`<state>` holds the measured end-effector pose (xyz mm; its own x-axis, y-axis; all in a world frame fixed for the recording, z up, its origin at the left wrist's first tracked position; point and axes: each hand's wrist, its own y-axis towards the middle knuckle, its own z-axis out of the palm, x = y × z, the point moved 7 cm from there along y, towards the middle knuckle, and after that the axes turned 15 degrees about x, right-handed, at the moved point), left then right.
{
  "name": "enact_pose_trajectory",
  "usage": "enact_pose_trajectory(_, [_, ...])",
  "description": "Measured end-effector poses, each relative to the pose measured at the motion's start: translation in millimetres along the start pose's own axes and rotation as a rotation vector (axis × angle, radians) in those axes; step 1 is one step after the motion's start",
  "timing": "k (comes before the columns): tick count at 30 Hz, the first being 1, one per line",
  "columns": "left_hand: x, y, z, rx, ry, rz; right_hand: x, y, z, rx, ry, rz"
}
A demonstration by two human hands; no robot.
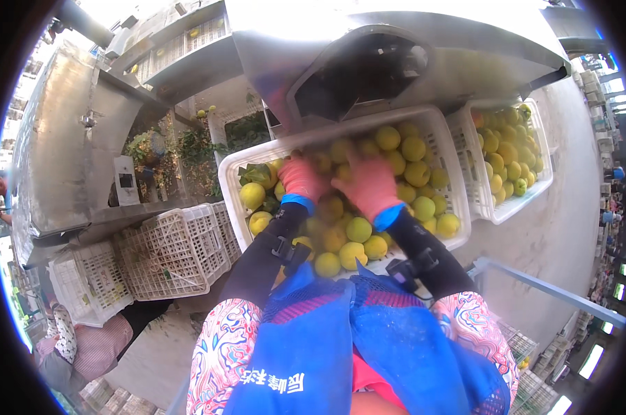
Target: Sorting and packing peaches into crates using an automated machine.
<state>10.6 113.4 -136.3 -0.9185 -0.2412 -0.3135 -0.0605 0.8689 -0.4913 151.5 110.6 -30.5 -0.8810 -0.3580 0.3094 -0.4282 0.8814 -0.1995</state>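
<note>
A white plastic crate [461, 220] full of round yellow-green citrus fruits [358, 229] stands right in front of me. Both my hands, in pink gloves with blue cuffs, are down among the fruits. My left hand [303, 178] is in the left half of the crate; its fingers are hidden behind the hand and blurred. Close by on its right, my right hand [372, 184] lies over the fruits with thumb and a finger stretched apart, partly smeared by motion. No fruit is plainly held. Green leaves [246, 173] stick up by the crate's left end.
A second white crate of yellower fruits [508, 153] stands to the right. Stacked crates [178, 252] are at left, near a person in a checked top [104, 346]. Metal machinery [465, 76] rises behind the crate. A blue-grey rail [548, 287] crosses at right.
</note>
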Motion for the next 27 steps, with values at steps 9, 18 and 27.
enact_pose_trajectory(9, [0.2, -66.4, -9.4, 0.313, -1.945, 0.554, -21.2, -15.1, 28.8, 0.489, 0.664, 0.138])
enact_pose_trajectory(18, [-34.2, -116.1, -55.2, 0.455, -2.333, 0.847, 19.5, -46.9, -31.4, -0.242, 0.67, -0.169])
enact_pose_trajectory(27, [-25.2, -104.3, -72.6, 0.445, -2.332, 0.675, 38.5, -26.0, -68.8, -0.352, 0.433, -0.318])
